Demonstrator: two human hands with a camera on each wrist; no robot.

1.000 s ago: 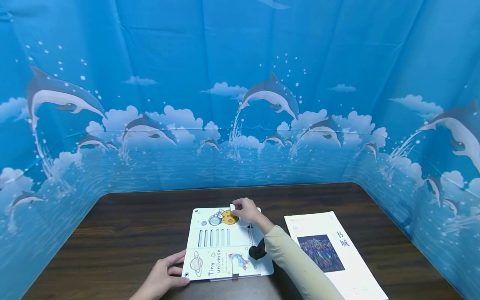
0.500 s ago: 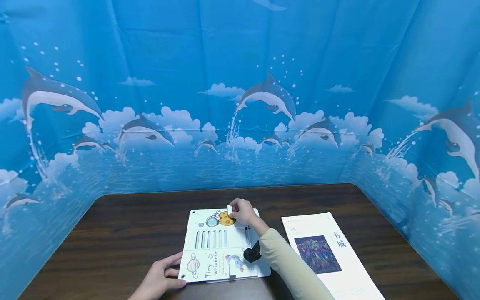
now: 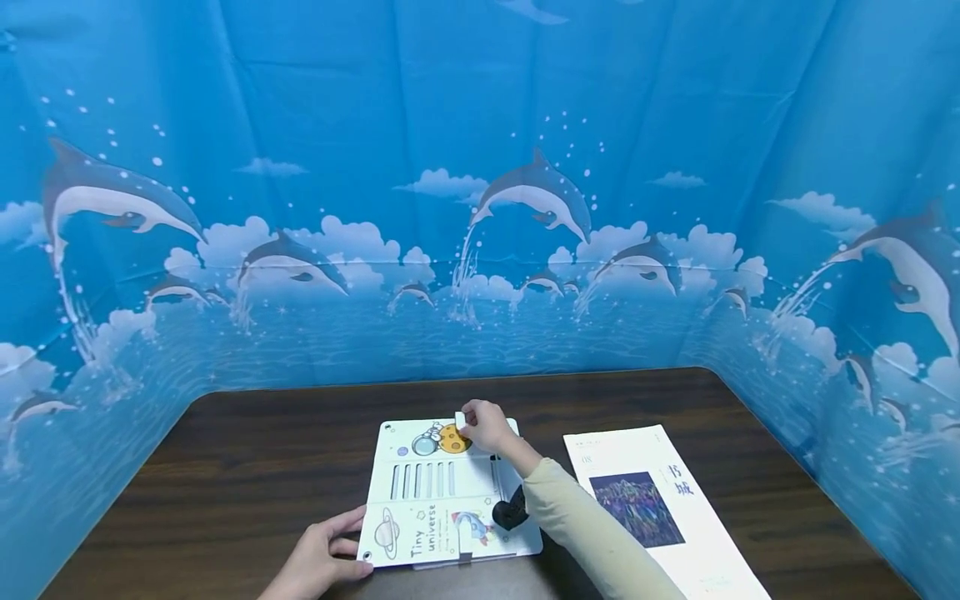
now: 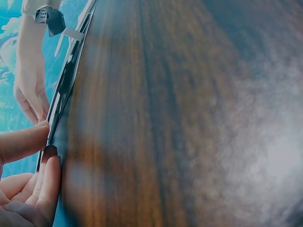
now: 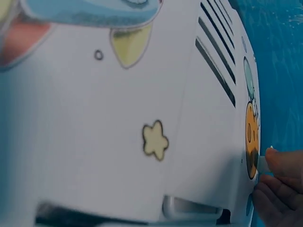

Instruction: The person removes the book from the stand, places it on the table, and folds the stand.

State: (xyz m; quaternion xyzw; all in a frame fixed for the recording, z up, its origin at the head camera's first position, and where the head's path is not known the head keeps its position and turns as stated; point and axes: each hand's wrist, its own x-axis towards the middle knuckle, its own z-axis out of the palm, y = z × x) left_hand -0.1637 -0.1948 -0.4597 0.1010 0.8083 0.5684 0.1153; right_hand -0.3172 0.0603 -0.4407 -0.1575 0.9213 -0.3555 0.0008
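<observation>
A white folding book stand [image 3: 476,479], printed "Tiny universe" with space cartoons, lies flat on the dark wooden table. My left hand [image 3: 318,550] grips its near left corner, and the left wrist view has the thumb [image 4: 26,142] above the edge and fingers below. At the far edge, my right hand [image 3: 487,427] pinches a small white tab [image 3: 460,419] between thumb and fingers, beside the printed orange moon. The right wrist view also catches this tab [image 5: 262,164] in the fingertips. Slots [image 5: 215,71] run across the stand's middle panel.
To the right lies a white book [image 3: 708,533] with a dark picture on its cover, partly behind the right sleeve [image 3: 592,525]. A black wrist camera [image 3: 510,510] overlaps the stand. A blue dolphin-print curtain [image 3: 337,167] surrounds the wooden table [image 3: 225,475].
The head view has shifted slightly, so the scene sits a little further left. Both hands keep their holds on the stand's corner and the tab.
</observation>
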